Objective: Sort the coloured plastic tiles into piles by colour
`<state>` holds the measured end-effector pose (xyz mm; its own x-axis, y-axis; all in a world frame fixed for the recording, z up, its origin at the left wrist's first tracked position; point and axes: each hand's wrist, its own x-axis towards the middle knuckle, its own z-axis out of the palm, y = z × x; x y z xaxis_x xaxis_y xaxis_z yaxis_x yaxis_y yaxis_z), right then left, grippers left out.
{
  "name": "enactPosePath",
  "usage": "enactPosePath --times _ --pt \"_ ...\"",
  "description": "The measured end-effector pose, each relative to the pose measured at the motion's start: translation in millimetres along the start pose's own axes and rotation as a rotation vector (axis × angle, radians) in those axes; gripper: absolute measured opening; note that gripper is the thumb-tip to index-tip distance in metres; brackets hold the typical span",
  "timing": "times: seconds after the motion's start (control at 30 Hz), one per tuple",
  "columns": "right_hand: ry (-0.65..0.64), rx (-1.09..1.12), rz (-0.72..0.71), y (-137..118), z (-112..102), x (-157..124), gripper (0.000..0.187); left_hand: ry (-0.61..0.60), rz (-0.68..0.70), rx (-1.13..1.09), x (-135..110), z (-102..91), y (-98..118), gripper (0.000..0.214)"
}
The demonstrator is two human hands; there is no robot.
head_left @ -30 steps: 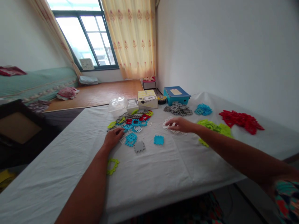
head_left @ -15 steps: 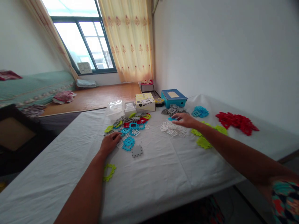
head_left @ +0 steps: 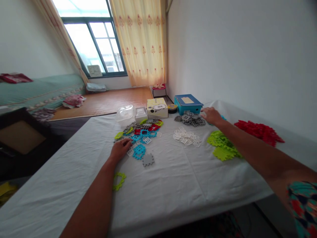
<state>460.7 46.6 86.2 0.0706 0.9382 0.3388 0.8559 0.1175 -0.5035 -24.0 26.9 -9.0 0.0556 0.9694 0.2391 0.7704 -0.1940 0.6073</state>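
Blue tile pile (head_left: 223,117) at far side of worktop (head_left: 173,178) — mostly hidden under right hand (head_left: 210,115); its grip cannot be told. Grey pile (head_left: 189,119) just beside. Left hand (head_left: 121,148) palm-down at mixed pile (head_left: 142,130) — grip released, fingers loose by white tiles (head_left: 130,152).

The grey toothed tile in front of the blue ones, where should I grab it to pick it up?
Pinch the grey flat toothed plastic tile by two opposite notched edges, fingers coming straight down from above. It lies flat on the white tablecloth, so probably nothing slips under it easily; the notches should give fingertips a hold. The left hand is nearest.
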Motion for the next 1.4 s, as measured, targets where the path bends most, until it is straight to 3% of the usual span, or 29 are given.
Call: enactPosePath --times 0.07,0.2,0.27,0.43,0.6,0.73,0.8,0.9,1.03,1.2,1.3,1.4 --pt "-0.093 0.002 -0.086 -19.8 23.5 1.8 0.028 0.001 0.004 -0.014 -1.0 0.2 1.3 0.039" --pt "-0.359 -0.069 -0.456 -69.5 87.2 -7.1 0.021 0.004 0.026 -0.023 -3.2 0.6 2.4 0.038" --pt "-0.424 -0.174 -0.578 -91.3 116.9 -13.1 0.025 -0.001 0.027 -0.027 -3.8 1.1 1.8 0.038" --pt "-0.382 -0.434 -0.56 -121.1 158.3 -23.6 0.032 -0.008 0.032 -0.025 -3.3 2.6 -0.6 0.038" --pt "-0.339 -0.477 -0.534 -123.6 154.4 -32.7 0.026 -0.002 0.032 -0.01 -2.5 2.4 -0.5 0.036" --pt "-0.272 -0.443 -0.361 -95.3 114.6 -19.8 0.033 -0.004 0.038 -0.006 -2.8 2.2 0.2 0.036" --pt "-0.303 -0.388 -0.287 -75.4 93.0 -8.6 0.033 -0.002 0.039 0.0 -2.5 2.5 0.4 0.036" --pt "-0.286 -0.33 -0.3 -59.6 82.3 -0.4 0.029 0.005 0.03 0.018 -1.3 3.7 0.0 0.036" --pt "-0.117 -0.137 -0.475 -83.2 117.4 -19.6 0.032 0.01 0.024 0.036 -0.4 5.6 -1.9 0.036" --pt "-0.261 -0.092 -0.819 -129.5 169.7 -58.5 0.039 0.015 0.043 0.011 -2.5 6.0 -1.8 0.035" --pt "-0.296 -0.168 -0.857 -138.8 178.5 -66.2 0.039 0.018 0.046 0.012 -3.4 5.9 -1.2 0.035" --pt "-0.336 -0.196 -0.914 -137.4 173.8 -64.8 0.028 0.014 0.046 0.014 -3.4 6.2 -1.7 0.035"
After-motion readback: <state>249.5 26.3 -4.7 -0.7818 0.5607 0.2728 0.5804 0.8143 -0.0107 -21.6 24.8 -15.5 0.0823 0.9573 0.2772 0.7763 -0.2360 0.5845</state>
